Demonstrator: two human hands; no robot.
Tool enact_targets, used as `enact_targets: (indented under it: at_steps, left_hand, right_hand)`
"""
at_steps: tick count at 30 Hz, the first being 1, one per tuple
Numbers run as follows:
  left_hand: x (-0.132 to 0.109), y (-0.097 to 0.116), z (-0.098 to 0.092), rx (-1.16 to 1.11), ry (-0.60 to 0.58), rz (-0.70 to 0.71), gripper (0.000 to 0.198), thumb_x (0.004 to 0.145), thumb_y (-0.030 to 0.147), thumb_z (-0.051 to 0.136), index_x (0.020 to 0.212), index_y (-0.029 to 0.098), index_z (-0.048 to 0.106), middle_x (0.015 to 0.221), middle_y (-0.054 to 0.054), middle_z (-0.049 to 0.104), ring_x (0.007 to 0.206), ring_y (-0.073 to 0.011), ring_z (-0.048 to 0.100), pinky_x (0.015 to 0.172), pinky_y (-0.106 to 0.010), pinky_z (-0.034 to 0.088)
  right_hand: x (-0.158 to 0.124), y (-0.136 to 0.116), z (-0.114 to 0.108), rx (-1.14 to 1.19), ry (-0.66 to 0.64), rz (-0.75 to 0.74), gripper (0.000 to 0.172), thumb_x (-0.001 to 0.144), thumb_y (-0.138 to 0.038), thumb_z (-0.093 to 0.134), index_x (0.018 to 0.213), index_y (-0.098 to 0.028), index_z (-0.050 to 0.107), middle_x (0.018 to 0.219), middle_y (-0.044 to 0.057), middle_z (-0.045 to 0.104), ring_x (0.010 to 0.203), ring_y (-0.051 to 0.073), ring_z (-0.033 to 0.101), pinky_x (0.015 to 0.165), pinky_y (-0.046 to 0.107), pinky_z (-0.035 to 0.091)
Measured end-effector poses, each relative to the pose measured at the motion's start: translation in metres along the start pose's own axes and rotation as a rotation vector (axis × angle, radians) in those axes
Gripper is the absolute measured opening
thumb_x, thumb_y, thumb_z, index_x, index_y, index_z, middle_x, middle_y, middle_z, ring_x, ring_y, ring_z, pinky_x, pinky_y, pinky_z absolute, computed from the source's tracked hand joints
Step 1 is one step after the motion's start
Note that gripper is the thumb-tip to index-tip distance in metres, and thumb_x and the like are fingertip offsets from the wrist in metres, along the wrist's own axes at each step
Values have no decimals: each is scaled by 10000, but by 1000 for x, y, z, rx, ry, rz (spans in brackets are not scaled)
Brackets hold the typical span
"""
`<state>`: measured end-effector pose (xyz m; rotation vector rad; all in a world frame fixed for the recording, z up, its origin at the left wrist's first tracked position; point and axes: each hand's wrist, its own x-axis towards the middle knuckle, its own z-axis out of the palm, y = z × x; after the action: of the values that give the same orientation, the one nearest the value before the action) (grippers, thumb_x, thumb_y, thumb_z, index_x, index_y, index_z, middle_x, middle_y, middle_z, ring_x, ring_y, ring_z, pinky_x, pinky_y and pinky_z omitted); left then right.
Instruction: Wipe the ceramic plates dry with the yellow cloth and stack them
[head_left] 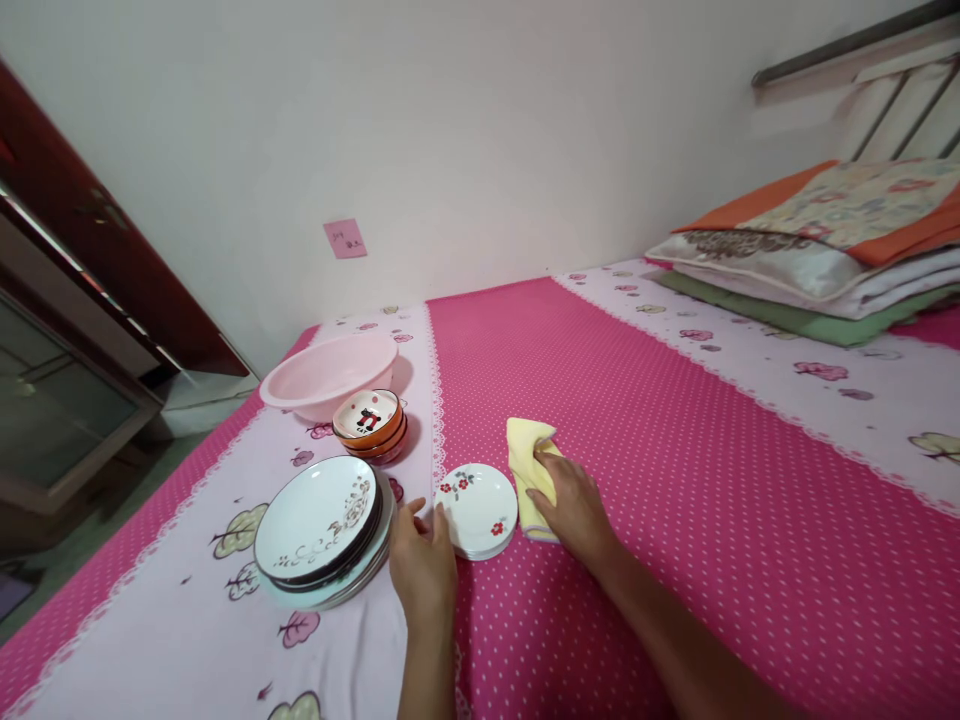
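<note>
My right hand [574,500] grips a folded yellow cloth [531,450] just to the right of a stack of small white plates [476,505] with red flowers. At the left side of that stack is my left hand [424,560], its fingers apart and nothing held in them. I cannot tell whether its fingertips touch the plate rims. Further left sits a stack of larger plates [319,520], the top one white with a brown floral pattern. Behind these stand several stacked orange-rimmed bowls [367,420], the top one bearing a cat picture.
A pink plastic basin [330,370] stands behind the bowls, near the wall. All this rests on a bed with a pink dotted sheet [517,340]. Folded bedding and pillows [817,240] lie at the far right. A pink note [345,239] is on the wall.
</note>
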<state>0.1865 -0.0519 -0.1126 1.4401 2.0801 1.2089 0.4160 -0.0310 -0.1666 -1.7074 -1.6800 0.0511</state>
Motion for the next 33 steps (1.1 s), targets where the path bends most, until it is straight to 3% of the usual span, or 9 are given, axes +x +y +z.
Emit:
enact_targets:
  at_steps: [5, 13, 23, 30, 33]
  left_hand:
    - [-1, 1, -1, 144, -129, -36, 503, 814, 533, 672, 1139, 150, 646, 809, -78, 684, 785, -301, 657, 709, -383, 439]
    - [0, 4, 0, 258, -253, -34, 289, 885, 434, 608, 1041, 193, 631, 794, -76, 714, 776, -304, 666, 661, -358, 385]
    - [-2, 12, -6, 200, -136, 10, 265, 889, 337, 567, 1094, 206, 672, 722, -36, 656, 706, -262, 615, 645, -330, 343]
    - [-3, 15, 0, -14, -50, 23, 144, 846, 272, 594, 973, 204, 591, 818, -49, 667, 746, -241, 625, 695, -330, 408]
    - [-4, 18, 2, -134, 8, -26, 172, 819, 232, 616, 976, 213, 550, 758, -16, 627, 684, -230, 600, 690, -343, 428]
  right_hand:
    - [0, -1, 0, 1, 2, 12, 489, 848, -278, 659, 1322, -189, 574, 1289, 150, 670, 1142, 344, 607, 954, 477, 459]
    - [0, -3, -2, 12, -15, 18, 492, 858, -262, 651, 1337, -192, 562, 1308, 136, 665, 1193, 331, 594, 983, 464, 443]
    - [1, -8, -7, 21, -52, 47, 491, 863, -241, 650, 1342, -171, 567, 1311, 141, 662, 1214, 321, 584, 1010, 453, 438]
    - [0, -8, -6, 45, -50, 53, 503, 858, -234, 652, 1348, -157, 564, 1322, 146, 653, 1222, 328, 575, 1010, 470, 438]
    - [1, -7, -6, 59, -40, 52, 494, 848, -229, 660, 1328, -149, 578, 1308, 151, 659, 1206, 340, 575, 1008, 486, 435]
